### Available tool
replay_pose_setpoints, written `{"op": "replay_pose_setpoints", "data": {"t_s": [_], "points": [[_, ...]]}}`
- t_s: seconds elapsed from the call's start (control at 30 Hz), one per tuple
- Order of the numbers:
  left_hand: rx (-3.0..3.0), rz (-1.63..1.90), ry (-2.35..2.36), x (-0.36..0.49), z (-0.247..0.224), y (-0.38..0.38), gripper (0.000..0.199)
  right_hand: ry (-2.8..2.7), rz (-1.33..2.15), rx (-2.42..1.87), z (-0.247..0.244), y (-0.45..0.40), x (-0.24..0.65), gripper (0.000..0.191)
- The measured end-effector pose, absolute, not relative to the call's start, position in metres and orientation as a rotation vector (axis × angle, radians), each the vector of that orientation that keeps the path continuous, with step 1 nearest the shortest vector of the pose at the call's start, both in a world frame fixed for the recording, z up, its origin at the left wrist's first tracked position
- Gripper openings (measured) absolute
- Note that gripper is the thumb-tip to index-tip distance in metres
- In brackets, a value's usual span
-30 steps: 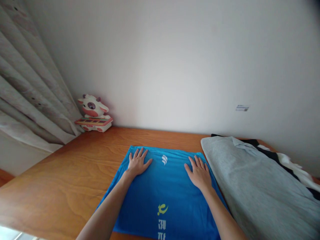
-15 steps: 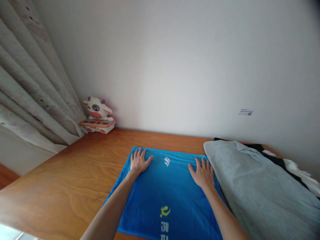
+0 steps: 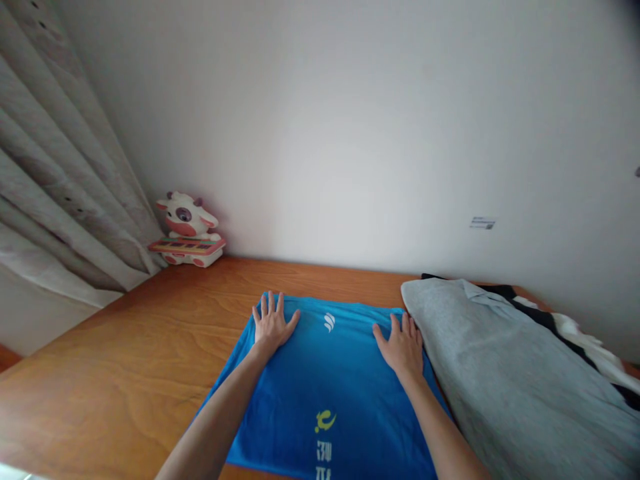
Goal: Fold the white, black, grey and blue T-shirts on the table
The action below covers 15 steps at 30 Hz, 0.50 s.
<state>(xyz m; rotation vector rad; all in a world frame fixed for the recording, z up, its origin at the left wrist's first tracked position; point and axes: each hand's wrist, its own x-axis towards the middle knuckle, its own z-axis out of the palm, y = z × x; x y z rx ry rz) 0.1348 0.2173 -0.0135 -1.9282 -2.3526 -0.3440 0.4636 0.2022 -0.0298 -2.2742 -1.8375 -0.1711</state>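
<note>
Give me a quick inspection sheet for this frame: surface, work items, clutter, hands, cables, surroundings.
Surface: wooden table.
Work items: blue shirt spread flat, printed side up.
Clutter: grey shirt lying over dark and white garments at right; cow toy keyboard at far left corner.
Hands: left hand and right hand flat, fingers spread, on the blue shirt's far edge.
Cables: nothing seen.
Surroundings: white wall with small label; curtain at left.

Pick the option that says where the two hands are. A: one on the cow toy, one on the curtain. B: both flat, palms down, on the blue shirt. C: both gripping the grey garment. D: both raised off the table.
B: the left hand and the right hand lie open, fingers spread, on the far part of the blue shirt, which is spread on the wooden table.
</note>
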Motion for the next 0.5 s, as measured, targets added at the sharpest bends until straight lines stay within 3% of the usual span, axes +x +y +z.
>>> {"op": "replay_pose_setpoints", "data": {"t_s": [0.17,0.5], "points": [[-1.939,-0.368,-2.305,0.1377,-0.0097,0.2126,0.066,-1.863,-0.187,-2.147,-0.0337,0.2015,0.4687,0.055],[-2.03,-0.389,-2.243,0.1369,-0.0102,0.212,0.049,-1.82,-0.264,-2.101,-0.0325,0.1986,0.4679,0.049]]}}
